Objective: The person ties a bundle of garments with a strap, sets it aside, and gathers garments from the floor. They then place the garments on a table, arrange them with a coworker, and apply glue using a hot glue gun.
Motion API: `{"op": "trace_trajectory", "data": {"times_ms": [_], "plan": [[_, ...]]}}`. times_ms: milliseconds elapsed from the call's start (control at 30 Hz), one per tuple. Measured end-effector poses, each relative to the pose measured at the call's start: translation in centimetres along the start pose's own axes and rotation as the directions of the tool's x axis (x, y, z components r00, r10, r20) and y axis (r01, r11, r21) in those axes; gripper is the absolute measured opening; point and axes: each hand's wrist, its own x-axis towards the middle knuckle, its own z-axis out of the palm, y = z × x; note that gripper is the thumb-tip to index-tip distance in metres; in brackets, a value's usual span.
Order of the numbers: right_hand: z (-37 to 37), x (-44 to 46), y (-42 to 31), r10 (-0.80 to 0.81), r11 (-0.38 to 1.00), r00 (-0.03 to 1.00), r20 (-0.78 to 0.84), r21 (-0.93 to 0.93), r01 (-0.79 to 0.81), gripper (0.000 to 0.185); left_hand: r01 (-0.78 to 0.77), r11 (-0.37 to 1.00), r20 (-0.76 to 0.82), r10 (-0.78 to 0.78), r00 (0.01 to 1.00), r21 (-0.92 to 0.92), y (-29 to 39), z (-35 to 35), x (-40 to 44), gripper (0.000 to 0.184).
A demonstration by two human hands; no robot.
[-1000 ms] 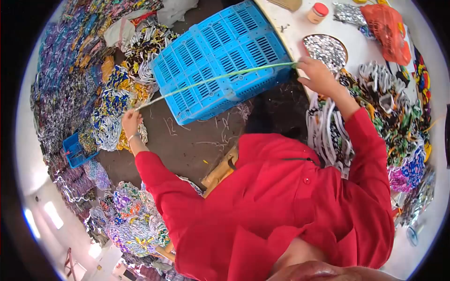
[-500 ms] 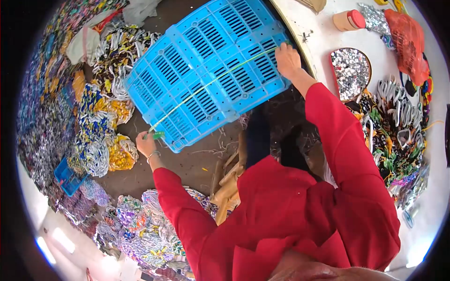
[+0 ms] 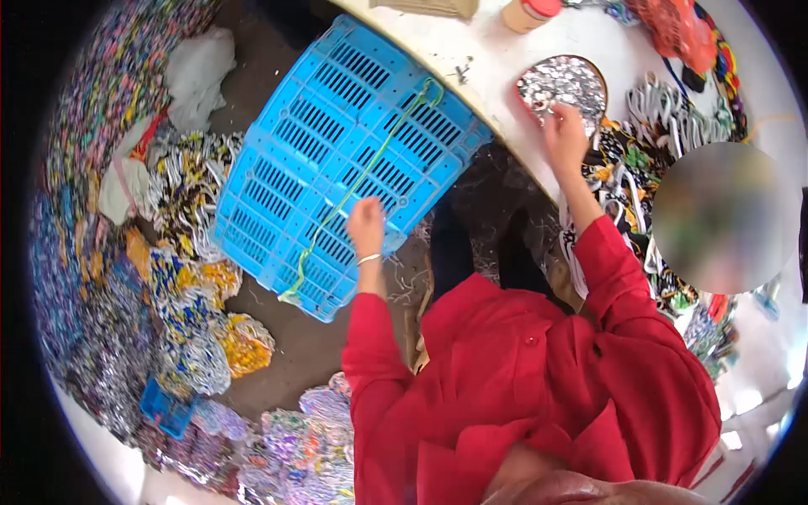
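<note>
An upturned blue plastic crate (image 3: 282, 181) with slotted panels lies in front of me. Across it runs a loose yellow-green cord (image 3: 370, 164), its upper end curled near the crate's edge and its lower end bunched at the bottom. My left hand (image 3: 366, 225), somewhat blurred, is curled closed above the crate beside the cord; whatever may be in it is hidden. My right hand (image 3: 568, 139) is over a rounded container of silvery, sequin-like bits (image 3: 581, 76) on the white table. Its fingertips are pressed together at the container's edge, and their contents are too small to make out.
On the white table (image 3: 438, 38) stand a red-lidded jar (image 3: 530, 13) and a red plastic bag (image 3: 677, 34). Bundles of white and patterned cord (image 3: 623, 168) hang at the right. Coloured braided heaps (image 3: 189, 328) and a small blue basket (image 3: 168, 408) lie at the left.
Both hands have let go of the cord, which now lies slack on the crate. My right hand has moved to the silvery container; my left has moved rightward. My view has shifted.
</note>
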Motion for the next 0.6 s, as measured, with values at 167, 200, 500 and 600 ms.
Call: {"op": "trace_trajectory", "data": {"times_ms": [167,200,500,600], "plan": [[-3.4,-0.3,8.5,0.21,0.942,0.972,-0.101,-0.246,-0.229,0.024,-0.264,0.953,0.369,0.301,0.879,-0.147,12.3,11.3,1.8,0.01],[-3.1,-0.1,9.8,0.383,0.899,0.924,0.012,-0.234,-0.37,0.027,-0.279,0.95,0.385,0.311,0.869,-0.139,13.8,11.9,1.8,0.01],[-1.8,0.5,7.2,0.48,0.877,0.871,0.105,-0.073,-0.475,0.031,-0.028,0.989,0.526,0.101,0.844,-0.145,16.4,12.1,2.1,0.013],[-0.7,0.8,5.8,0.42,0.907,0.907,0.037,0.0,-0.42,0.03,-0.033,0.995,0.523,0.076,0.849,-0.092,15.1,11.1,2.0,0.012]]}}
